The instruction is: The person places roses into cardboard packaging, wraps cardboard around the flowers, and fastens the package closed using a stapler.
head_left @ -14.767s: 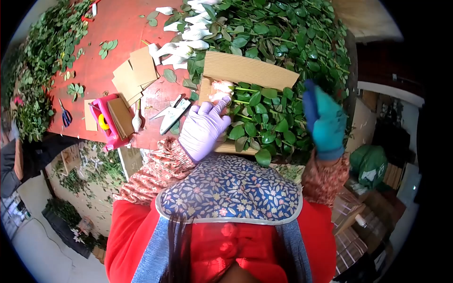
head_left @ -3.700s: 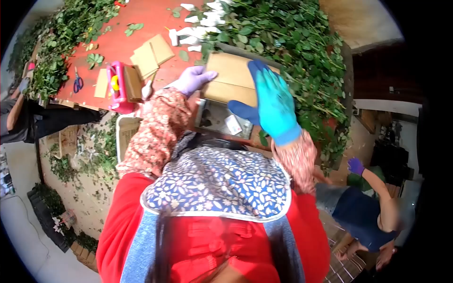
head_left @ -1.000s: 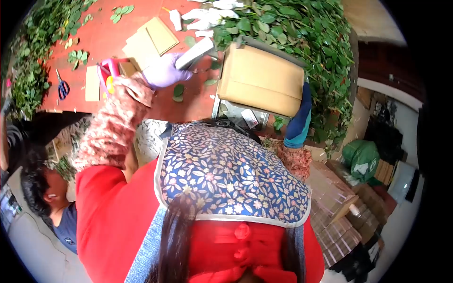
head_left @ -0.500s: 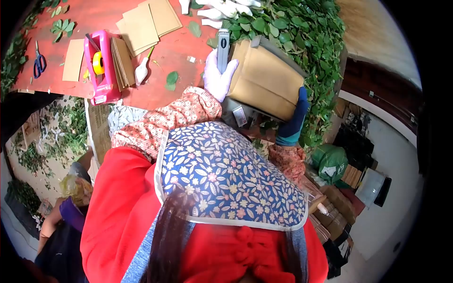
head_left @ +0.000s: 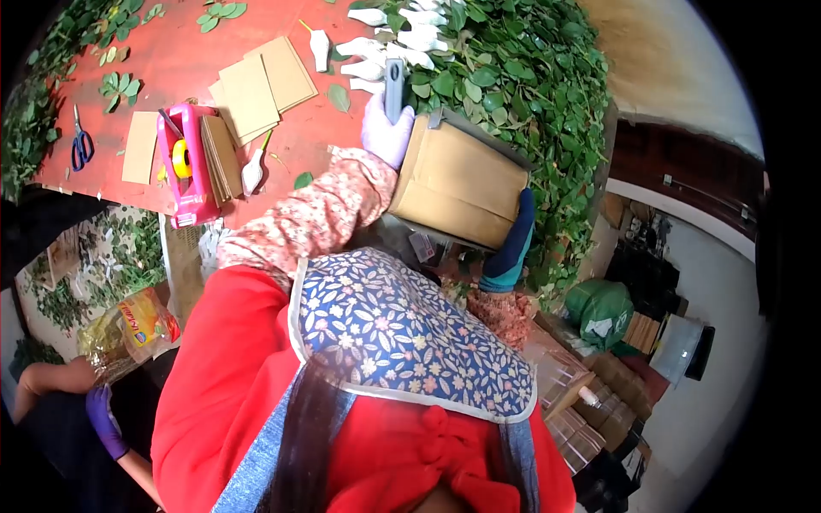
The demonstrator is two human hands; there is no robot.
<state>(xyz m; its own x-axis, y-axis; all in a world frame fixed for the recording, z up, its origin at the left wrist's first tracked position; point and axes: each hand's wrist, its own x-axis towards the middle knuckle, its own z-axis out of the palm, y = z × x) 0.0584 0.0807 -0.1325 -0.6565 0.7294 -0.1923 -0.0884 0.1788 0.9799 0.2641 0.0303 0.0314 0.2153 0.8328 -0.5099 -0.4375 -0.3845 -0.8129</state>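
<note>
My left hand, in a lilac glove, is closed round a grey stapler at the upper left corner of a cardboard-wrapped bundle. The stapler stands upright, and its lower part is hidden by the hand. At the bundle's right end is my right hand, in a blue and teal glove, pressed against the side with its fingers partly hidden behind. A dark frame edge shows along the bundle's top and bottom.
Leafy stems lie behind and right of the bundle. White-netted buds, cardboard pieces, a pink tape dispenser and scissors lie on the red table. A person's purple-gloved hand is at lower left, near a plastic bag.
My left hand has picked up the stapler and come from the left to the bundle's corner. The wrapping is closed over the pink roses seen earlier. A co-worker with a bag has appeared lower left.
</note>
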